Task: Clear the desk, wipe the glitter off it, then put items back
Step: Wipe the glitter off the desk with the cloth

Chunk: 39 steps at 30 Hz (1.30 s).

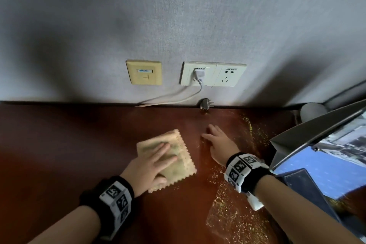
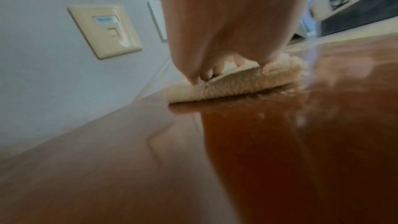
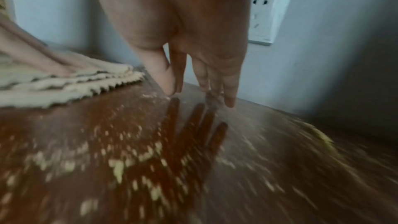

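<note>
A folded beige cloth (image 1: 179,154) (image 2: 237,84) (image 3: 64,83) with a zigzag edge lies on the dark red-brown desk (image 1: 79,144). My left hand (image 1: 152,162) (image 2: 211,31) presses flat on top of it, fingers straight. Just to the right of the cloth, my right hand (image 1: 217,142) (image 3: 193,77) is flat with straight fingers low over the desk, holding nothing. Gold glitter (image 1: 233,216) (image 3: 120,164) is scattered over the desk right of the cloth and toward the near edge, with a thin line (image 1: 250,125) farther back.
A grey wall (image 1: 178,16) runs along the desk's back with a beige data plate (image 1: 144,72), a white double socket (image 1: 213,74) with a plug and white cable, and a loose dark plug (image 1: 206,103). A tilted picture frame (image 1: 326,154) crowds the right side beside a white round object (image 1: 312,112).
</note>
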Available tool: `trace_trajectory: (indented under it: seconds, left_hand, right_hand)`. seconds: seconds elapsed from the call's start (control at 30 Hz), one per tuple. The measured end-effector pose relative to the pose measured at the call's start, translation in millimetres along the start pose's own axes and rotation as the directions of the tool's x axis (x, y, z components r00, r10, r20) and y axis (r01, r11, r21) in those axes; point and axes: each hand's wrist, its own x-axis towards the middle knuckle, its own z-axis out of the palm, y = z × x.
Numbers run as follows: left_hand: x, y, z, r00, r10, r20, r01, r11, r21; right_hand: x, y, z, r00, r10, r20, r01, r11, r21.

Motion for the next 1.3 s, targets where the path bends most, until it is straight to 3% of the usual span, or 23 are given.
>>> trace_trajectory:
  seconds: [0.1, 0.2, 0.27, 0.37, 0.47, 0.57, 0.63, 0.7, 0.73, 0.77, 0.8, 0.87, 0.9, 0.97, 1.03, 1.1, 1.17, 1.23, 1.3]
  left_hand:
    - [7.2, -30.8, -7.4, 0.977, -0.212, -0.022, 0.212, 0.977, 0.034]
    - [16.2, -28.2, -7.8, 0.961, -0.270, -0.056, 0.275, 0.950, 0.149]
    - [18.8, -1.9, 3.1, 0.983, -0.181, -0.030, 0.183, 0.956, 0.230]
    - [5.0, 61.9, 28.6, 0.995, 0.097, 0.008, -0.094, 0.937, 0.336]
    - [-33.9, 108.7, 52.0, 0.932, 0.340, 0.123, -0.361, 0.858, 0.366]
    - [-61.1, 110.6, 50.5, 0.889, 0.418, 0.187, -0.457, 0.834, 0.309]
    - [-54.8, 82.5, 37.2, 0.938, 0.293, 0.187, -0.339, 0.888, 0.310]
    - [-47.3, 40.6, 23.0, 0.979, 0.067, 0.193, -0.130, 0.932, 0.337]
    - [-45.0, 22.4, 11.7, 0.986, -0.019, 0.167, -0.035, 0.948, 0.316]
    - [-43.0, 6.6, 5.5, 0.995, -0.092, 0.047, 0.073, 0.951, 0.301]
    - [-43.6, -3.7, 1.1, 0.982, -0.185, -0.033, 0.186, 0.935, 0.301]
    - [-46.6, -5.6, -0.5, 0.926, -0.376, 0.033, 0.351, 0.891, 0.289]
    - [-48.7, 3.4, 3.4, 0.917, -0.397, 0.038, 0.376, 0.891, 0.253]
    - [-56.0, 31.5, 16.1, 0.969, -0.246, -0.008, 0.239, 0.931, 0.274]
    - [-71.2, 63.7, 40.0, 0.995, -0.089, 0.052, 0.064, 0.931, 0.358]
    - [-96.7, 106.8, 66.8, 0.989, 0.118, 0.085, -0.142, 0.911, 0.386]
    - [-120.3, 149.1, 82.3, 0.941, 0.288, 0.180, -0.335, 0.873, 0.355]
    - [-133.5, 173.8, 86.9, 0.905, 0.333, 0.264, -0.407, 0.857, 0.316]
    - [-131.6, 170.7, 81.4, 0.924, 0.260, 0.279, -0.336, 0.900, 0.277]
  right_hand:
    - [-22.7, 19.7, 4.9, 0.985, 0.168, 0.036, -0.169, 0.985, 0.024]
    - [-49.6, 21.9, 20.1, 0.978, 0.195, 0.070, -0.197, 0.980, 0.021]
    - [-65.7, 19.9, 31.1, 0.980, 0.174, 0.096, -0.176, 0.984, 0.020]
    - [-85.7, 19.4, 35.5, 0.974, 0.198, 0.106, -0.205, 0.977, 0.062]
    - [-106.7, 22.4, 37.4, 0.961, 0.255, 0.110, -0.267, 0.957, 0.113]
    - [-123.4, 24.1, 41.5, 0.955, 0.271, 0.121, -0.285, 0.950, 0.125]
    - [-130.3, 23.7, 42.7, 0.948, 0.289, 0.135, -0.307, 0.942, 0.136]
    - [-136.9, 22.5, 44.4, 0.941, 0.309, 0.142, -0.329, 0.931, 0.155]
    - [-140.4, 22.4, 45.7, 0.940, 0.312, 0.141, -0.332, 0.929, 0.160]
    - [-142.8, 22.3, 47.5, 0.940, 0.311, 0.142, -0.332, 0.929, 0.162]
    - [-145.7, 22.1, 49.2, 0.940, 0.309, 0.143, -0.331, 0.930, 0.161]
    - [-151.4, 23.1, 52.4, 0.943, 0.300, 0.143, -0.321, 0.935, 0.154]
    - [-154.4, 24.5, 53.5, 0.946, 0.292, 0.141, -0.312, 0.938, 0.151]
    - [-158.2, 26.3, 53.6, 0.951, 0.278, 0.137, -0.297, 0.944, 0.143]
    - [-164.5, 27.2, 52.8, 0.953, 0.268, 0.143, -0.287, 0.949, 0.134]
    - [-173.0, 29.0, 51.2, 0.953, 0.263, 0.148, -0.285, 0.947, 0.148]
    - [-184.5, 32.4, 49.5, 0.955, 0.251, 0.159, -0.276, 0.948, 0.161]
    - [-196.5, 38.3, 49.1, 0.955, 0.237, 0.180, -0.266, 0.951, 0.155]
    - [-206.6, 45.5, 49.8, 0.951, 0.244, 0.193, -0.275, 0.949, 0.157]
